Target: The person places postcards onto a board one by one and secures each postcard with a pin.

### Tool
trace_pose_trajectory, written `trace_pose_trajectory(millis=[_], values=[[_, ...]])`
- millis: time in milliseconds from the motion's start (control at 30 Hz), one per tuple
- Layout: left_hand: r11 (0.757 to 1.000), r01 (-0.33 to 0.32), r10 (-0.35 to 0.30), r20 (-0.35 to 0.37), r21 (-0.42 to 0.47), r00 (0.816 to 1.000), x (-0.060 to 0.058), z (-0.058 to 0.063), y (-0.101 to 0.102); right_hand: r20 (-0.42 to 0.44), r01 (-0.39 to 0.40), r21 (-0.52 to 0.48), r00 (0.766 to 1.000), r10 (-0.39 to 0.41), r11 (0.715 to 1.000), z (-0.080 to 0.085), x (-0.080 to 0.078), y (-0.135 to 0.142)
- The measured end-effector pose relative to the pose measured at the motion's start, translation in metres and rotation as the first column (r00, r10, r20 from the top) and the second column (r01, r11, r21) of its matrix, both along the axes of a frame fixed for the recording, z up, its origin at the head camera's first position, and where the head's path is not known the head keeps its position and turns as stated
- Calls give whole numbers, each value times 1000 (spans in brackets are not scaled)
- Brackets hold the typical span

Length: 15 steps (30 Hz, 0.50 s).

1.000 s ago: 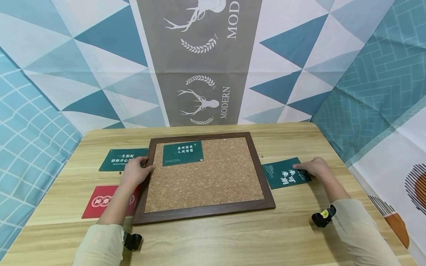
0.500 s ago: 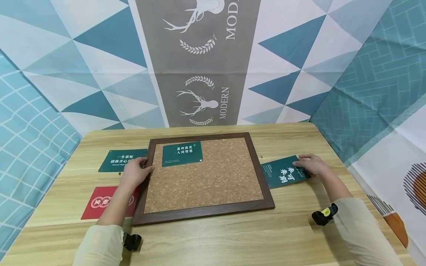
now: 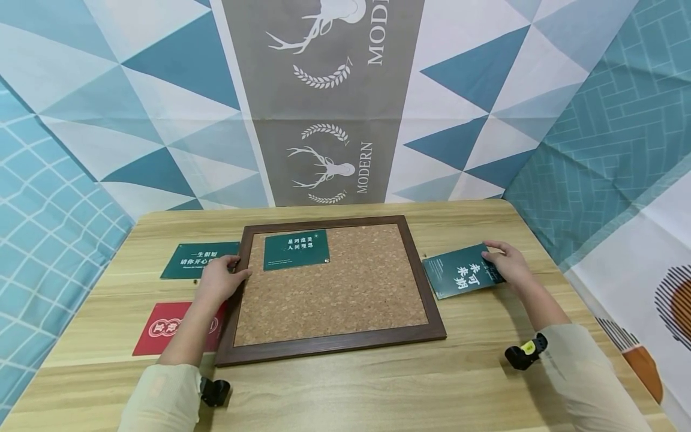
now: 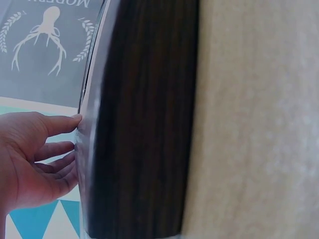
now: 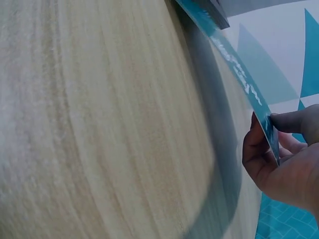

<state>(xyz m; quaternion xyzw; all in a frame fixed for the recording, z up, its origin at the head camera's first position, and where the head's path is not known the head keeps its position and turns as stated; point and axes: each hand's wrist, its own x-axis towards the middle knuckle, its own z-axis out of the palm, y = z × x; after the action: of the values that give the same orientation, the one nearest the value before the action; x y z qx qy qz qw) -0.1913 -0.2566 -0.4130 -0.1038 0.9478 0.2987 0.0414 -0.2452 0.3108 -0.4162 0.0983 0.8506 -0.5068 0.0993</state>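
Sleeves [image 3: 162,399] nearest us, over the table [image 3: 345,390]. Red card [image 3: 156,327] flat, left of the board [image 3: 335,300]. Left hand [image 3: 216,282]: relaxed fingertips resting on the board's left edge. Right hand [image 3: 510,267]: narrow pinch on a green card [image 3: 456,271], held tilted just beside the board's right edge. Farther off, we note a second green card [image 3: 296,249] on the board, a third green card [image 3: 186,259] to its left, patterned cloth [image 3: 453,102] behind.
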Motion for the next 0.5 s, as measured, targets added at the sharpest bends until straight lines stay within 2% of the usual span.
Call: trace_pose_trajectory(millis=[100, 333, 500], values=[[1000, 2, -2, 1, 4, 1000, 0, 0, -1, -14, 36, -7, 999, -36, 999, 1, 0, -1], [1000, 5, -5, -7, 9, 1000, 0, 0, -1, 15, 146, -23, 989, -145, 989, 4, 0, -2], [1000, 2, -2, -22, 16, 1000, 1, 0, -1, 17, 165, -63, 986, -164, 984, 7, -2, -3]])
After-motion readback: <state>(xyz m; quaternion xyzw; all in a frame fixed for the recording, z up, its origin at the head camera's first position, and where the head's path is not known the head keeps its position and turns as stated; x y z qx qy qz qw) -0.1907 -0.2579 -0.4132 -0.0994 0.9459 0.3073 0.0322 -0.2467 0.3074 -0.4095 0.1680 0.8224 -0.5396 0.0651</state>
